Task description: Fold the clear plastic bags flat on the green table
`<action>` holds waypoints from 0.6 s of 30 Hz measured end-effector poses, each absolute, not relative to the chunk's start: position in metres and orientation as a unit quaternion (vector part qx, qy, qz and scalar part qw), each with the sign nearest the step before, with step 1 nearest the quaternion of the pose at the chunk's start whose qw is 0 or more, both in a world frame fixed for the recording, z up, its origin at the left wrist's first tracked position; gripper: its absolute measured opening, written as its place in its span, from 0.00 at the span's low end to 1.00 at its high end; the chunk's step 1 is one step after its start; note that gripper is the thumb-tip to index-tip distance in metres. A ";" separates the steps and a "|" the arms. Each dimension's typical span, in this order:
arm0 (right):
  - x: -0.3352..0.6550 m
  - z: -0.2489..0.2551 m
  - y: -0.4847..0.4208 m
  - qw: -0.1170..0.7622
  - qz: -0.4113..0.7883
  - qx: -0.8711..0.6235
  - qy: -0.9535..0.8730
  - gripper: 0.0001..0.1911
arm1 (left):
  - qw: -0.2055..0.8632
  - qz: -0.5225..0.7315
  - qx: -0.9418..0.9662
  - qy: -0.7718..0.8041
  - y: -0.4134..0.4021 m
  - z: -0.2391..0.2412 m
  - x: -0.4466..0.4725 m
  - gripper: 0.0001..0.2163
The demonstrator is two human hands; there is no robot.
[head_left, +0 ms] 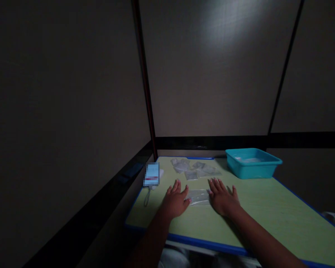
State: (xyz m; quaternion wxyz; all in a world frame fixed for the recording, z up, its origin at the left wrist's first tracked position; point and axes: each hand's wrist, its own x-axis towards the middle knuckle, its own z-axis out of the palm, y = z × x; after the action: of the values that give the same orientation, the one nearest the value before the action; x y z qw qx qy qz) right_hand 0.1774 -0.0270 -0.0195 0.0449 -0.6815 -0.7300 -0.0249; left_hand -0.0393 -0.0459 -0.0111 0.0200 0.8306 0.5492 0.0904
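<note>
A clear plastic bag [199,197] lies flat on the pale green table between my hands. At its left end is my left hand [175,201], palm down with the fingers spread. My right hand [223,197] rests over the bag's right end, also palm down, fingers stretched forward and thumb apart. Light glints off creases in the plastic. Beyond my fingertips, several small clear plastic bags [191,175] lie in loose, overlapping groups. Whatever part of the long bag is under my hands is hidden.
A turquoise plastic basin [252,163] stands at the back right, with something pale inside. On the left edge sits a blurred-out blue card-like thing [151,174] with a looped strap [147,196]. The blue-rimmed table [281,216] meets dark panelled walls at the back and left.
</note>
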 end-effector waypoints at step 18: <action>0.146 -0.013 -0.034 0.056 0.054 -0.597 -0.798 0.29 | 0.010 0.075 0.832 0.549 -0.043 -0.014 -0.039 0.26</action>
State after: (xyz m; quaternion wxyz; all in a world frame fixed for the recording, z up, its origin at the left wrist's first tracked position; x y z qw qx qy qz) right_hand 0.1462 -0.0343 -0.0131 0.0561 -0.5975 -0.7981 0.0542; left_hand -0.0386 -0.0431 -0.0136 0.0104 0.8322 0.5492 0.0754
